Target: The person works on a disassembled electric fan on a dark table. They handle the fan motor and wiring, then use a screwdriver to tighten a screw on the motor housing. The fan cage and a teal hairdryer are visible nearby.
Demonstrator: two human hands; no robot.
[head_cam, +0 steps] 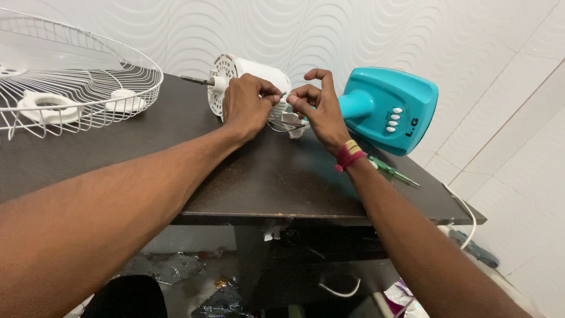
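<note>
A white fan motor housing (259,72) lies on its side on the dark table (259,182), its metal shaft (197,80) pointing left. My left hand (247,106) is closed against the housing's near side, pinching a small part with thumb and forefinger. My right hand (318,112) meets it fingertip to fingertip, pinching thin wires (288,125) that hang below. A turquoise fan base (391,115) with white buttons lies just right of my right hand.
A white wire fan guard (76,82) with white plastic rings inside sits at the table's far left. A green-handled screwdriver (393,172) lies near the right edge. A white cable (465,209) hangs off the right side. Litter lies on the floor below.
</note>
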